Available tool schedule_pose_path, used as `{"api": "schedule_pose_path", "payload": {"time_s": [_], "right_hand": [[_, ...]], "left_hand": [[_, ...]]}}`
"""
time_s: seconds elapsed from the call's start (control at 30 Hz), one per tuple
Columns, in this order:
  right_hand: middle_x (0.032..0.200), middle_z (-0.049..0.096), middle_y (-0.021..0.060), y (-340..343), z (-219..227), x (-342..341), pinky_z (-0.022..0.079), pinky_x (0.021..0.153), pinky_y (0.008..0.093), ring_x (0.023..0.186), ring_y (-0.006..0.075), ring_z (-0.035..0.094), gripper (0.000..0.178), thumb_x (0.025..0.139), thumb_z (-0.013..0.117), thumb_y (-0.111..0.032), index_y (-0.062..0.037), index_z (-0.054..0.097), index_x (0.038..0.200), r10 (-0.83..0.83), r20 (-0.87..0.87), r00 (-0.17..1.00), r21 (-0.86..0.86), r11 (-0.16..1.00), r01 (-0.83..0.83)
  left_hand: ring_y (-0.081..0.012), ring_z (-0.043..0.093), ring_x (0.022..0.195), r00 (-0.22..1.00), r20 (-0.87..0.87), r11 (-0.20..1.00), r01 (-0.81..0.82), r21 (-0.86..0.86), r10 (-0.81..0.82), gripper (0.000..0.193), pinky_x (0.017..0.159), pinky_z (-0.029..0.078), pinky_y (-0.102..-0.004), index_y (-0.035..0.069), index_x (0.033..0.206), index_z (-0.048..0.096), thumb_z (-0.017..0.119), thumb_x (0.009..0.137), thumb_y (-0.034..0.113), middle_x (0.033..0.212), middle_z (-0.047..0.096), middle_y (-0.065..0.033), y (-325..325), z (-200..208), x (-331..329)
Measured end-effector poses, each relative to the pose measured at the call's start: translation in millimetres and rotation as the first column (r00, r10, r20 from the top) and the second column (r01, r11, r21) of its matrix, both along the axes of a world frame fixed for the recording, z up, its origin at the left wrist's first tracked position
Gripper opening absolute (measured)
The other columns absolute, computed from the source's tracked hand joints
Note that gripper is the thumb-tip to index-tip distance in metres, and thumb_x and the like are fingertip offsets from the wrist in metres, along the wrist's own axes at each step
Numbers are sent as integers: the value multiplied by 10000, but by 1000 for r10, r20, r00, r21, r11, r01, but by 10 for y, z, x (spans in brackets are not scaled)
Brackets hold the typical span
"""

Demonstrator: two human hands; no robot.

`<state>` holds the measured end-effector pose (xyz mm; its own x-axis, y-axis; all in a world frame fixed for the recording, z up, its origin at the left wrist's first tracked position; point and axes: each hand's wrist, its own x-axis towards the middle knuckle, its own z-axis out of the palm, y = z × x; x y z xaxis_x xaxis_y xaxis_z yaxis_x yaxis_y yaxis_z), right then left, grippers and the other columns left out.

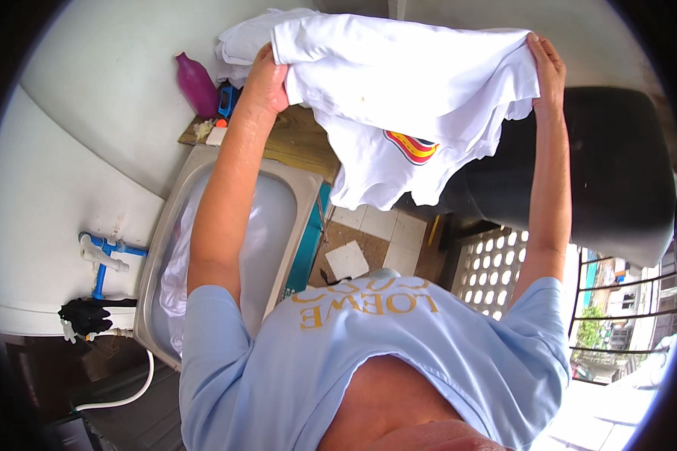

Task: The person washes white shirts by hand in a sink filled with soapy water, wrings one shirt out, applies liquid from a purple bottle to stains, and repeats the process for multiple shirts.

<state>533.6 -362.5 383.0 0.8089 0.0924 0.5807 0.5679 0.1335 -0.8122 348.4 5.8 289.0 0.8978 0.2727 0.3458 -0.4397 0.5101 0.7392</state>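
A white T-shirt point(399, 71) is stretched out between my raised hands, its lower part hanging in loose folds. A red, yellow and dark print point(414, 147) shows near its hanging part. My left hand point(267, 81) is closed on one edge of the cloth, the skin looking wet. At the opposite edge, my right hand point(549, 68) grips the shirt with fingers wrapped over it. Below my left forearm lies a sink point(306, 197) with cloudy water, and white laundry point(174, 278) soaks along its left side.
Behind the sink, a wooden counter point(302, 143) bears a purple bottle point(195, 84), a blue object point(228, 99) and heaped white cloth point(241, 41). Blue pipes with a white tap point(101, 252) run along the left wall. A large black rounded object point(617, 165) stands at right, near window bars point(632, 316).
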Motion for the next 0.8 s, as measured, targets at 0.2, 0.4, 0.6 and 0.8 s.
{"api": "schedule_pose_path", "payload": {"time_s": [0.2, 0.4, 0.6, 0.8], "right_hand": [[793, 631, -1, -681, -965, -283, 442, 641, 214, 707, 64, 549, 203, 887, 640, -204, -19, 679, 960, -120, -187, 975, 42, 991, 130], [764, 615, -10, -980, -1802, -578, 443, 618, 218, 665, 64, 533, 176, 892, 628, -191, -24, 668, 930, -1, -372, 928, 91, 995, 38], [774, 614, -20, -1046, -2181, -1059, 454, 651, 216, 692, 54, 539, 138, 887, 635, -171, -40, 660, 923, 117, -415, 902, -147, 970, -194], [889, 652, 22, -834, -2478, -1569, 470, 784, 295, 846, 110, 578, 294, 830, 710, -312, -59, 664, 970, 605, -534, 590, -465, 372, -803]], "left_hand": [[-217, 643, 942, 959, -282, 996, 13, 92, 13, 329, 814, 538, -339, -16, 1156, 562, 566, 899, 191, 1085, 637, -130, -438, -48, -66], [-193, 661, 888, 925, -379, 981, 97, 166, -27, 348, 798, 546, -324, -14, 1083, 598, 661, 863, 248, 1005, 662, -111, -637, 31, -62], [-142, 653, 839, 888, -457, 843, 280, 460, -46, 302, 762, 538, -277, 12, 1068, 606, 662, 860, 224, 944, 666, -73, -1161, 168, -3], [-92, 625, 796, 875, -484, 578, 394, 715, 2, 293, 727, 501, -227, 21, 1075, 614, 655, 816, 151, 887, 658, -30, -1439, 318, 7]]}}
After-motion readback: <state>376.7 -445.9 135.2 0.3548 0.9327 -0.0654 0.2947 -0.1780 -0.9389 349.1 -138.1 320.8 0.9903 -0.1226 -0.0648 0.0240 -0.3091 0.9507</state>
